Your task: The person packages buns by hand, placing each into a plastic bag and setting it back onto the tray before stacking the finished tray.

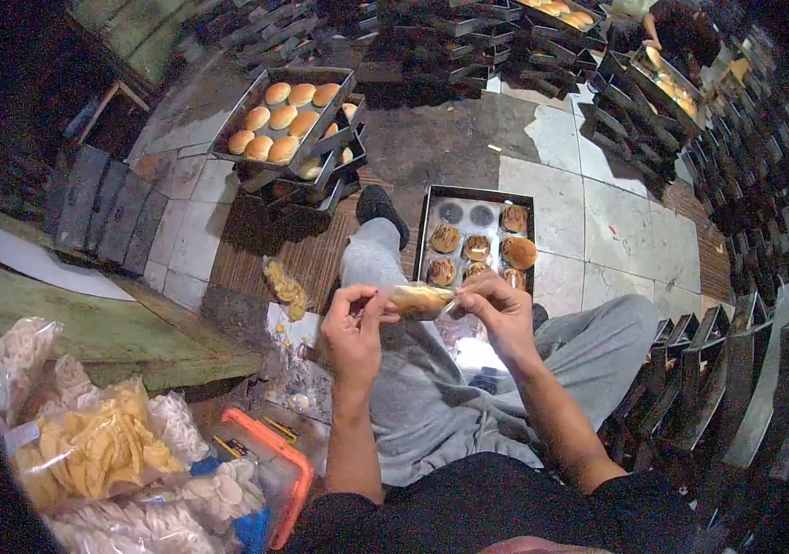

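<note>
Between my two hands is a bun (418, 298) in a clear plastic wrapper, held level above my lap. My left hand (355, 334) pinches its left end with thumb and fingers. At the other end, the fingers of my right hand (499, 316) grip the gathered edge of the plastic. Just beyond my hands a dark metal tray (427, 208) lies on the floor. In it are several round buns with brown topping, and one plain golden bun (519, 252) at its right side. My hands partly hide the tray's near end.
A stack of trays with golden buns (283, 117) stands ahead on the left. Bags of yellow and pale pieces (108, 443) lie at lower left, beside an orange-rimmed box (297, 489). Dark stacked trays (754, 175) line the right. A person (685, 35) is by trays at far right.
</note>
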`<state>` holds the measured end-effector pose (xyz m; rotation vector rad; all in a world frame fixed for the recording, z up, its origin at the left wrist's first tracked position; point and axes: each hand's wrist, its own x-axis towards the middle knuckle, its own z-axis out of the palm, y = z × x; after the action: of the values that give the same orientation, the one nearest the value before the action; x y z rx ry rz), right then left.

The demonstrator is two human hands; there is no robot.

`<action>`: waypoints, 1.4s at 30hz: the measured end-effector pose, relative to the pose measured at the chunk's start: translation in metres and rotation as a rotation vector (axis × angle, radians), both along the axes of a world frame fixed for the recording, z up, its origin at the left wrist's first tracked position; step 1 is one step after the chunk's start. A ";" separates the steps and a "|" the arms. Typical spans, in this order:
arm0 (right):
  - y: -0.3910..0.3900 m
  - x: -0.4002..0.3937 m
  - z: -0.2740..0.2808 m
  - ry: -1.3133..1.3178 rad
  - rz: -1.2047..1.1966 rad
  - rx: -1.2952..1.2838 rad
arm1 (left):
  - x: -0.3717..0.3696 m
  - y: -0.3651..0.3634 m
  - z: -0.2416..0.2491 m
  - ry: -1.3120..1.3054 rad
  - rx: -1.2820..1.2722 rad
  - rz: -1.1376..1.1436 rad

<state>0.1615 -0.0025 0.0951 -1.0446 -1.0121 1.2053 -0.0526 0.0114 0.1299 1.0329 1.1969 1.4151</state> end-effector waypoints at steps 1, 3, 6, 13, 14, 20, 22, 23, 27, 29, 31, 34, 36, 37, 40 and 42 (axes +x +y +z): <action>0.000 0.000 -0.001 -0.023 0.007 0.002 | -0.002 -0.004 0.001 0.107 -0.015 -0.023; 0.003 0.002 0.005 -0.077 -0.012 -0.054 | -0.003 -0.003 0.008 0.213 -0.021 -0.042; 0.018 -0.001 0.026 -0.152 -0.052 -0.035 | 0.002 0.005 0.018 0.637 0.262 0.001; 0.039 -0.003 -0.019 0.106 0.102 -0.307 | -0.014 0.003 0.010 0.695 0.097 0.051; 0.035 -0.007 -0.025 0.186 0.145 -0.334 | -0.020 0.003 0.004 0.696 0.095 0.052; 0.044 -0.018 -0.004 0.090 0.068 -0.299 | -0.037 0.005 0.003 0.574 0.023 0.078; 0.059 -0.026 0.013 0.076 0.032 -0.242 | -0.028 0.016 0.013 0.520 0.054 0.097; 0.070 -0.031 0.012 0.024 0.104 -0.243 | -0.026 0.026 0.010 0.591 0.083 0.046; 0.102 -0.033 -0.053 0.089 0.211 -0.281 | -0.027 0.029 0.010 0.840 0.137 0.088; 0.088 -0.037 -0.066 0.246 0.303 -0.295 | -0.036 0.017 0.006 0.821 0.078 0.142; 0.066 -0.052 -0.099 0.466 0.318 -0.487 | -0.051 0.000 -0.022 0.682 -0.178 0.103; 0.038 -0.070 -0.135 0.602 0.298 -0.698 | -0.049 -0.026 -0.051 0.427 -0.481 0.075; 0.039 -0.068 -0.138 0.444 0.315 -0.731 | -0.028 -0.030 -0.061 0.332 -0.591 0.079; 0.040 -0.062 -0.133 0.269 0.340 -0.747 | -0.009 -0.028 -0.059 0.267 -0.503 0.045; 0.060 -0.030 -0.115 0.823 0.136 -0.759 | 0.027 0.003 -0.058 0.371 -0.429 -0.131; 0.072 -0.009 -0.130 0.956 0.142 -0.728 | 0.052 0.028 -0.073 1.165 0.006 -0.432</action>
<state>0.1524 0.0700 -0.0347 -0.7482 0.1301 1.9783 -0.0002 0.0390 0.0569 2.0858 1.5811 0.3935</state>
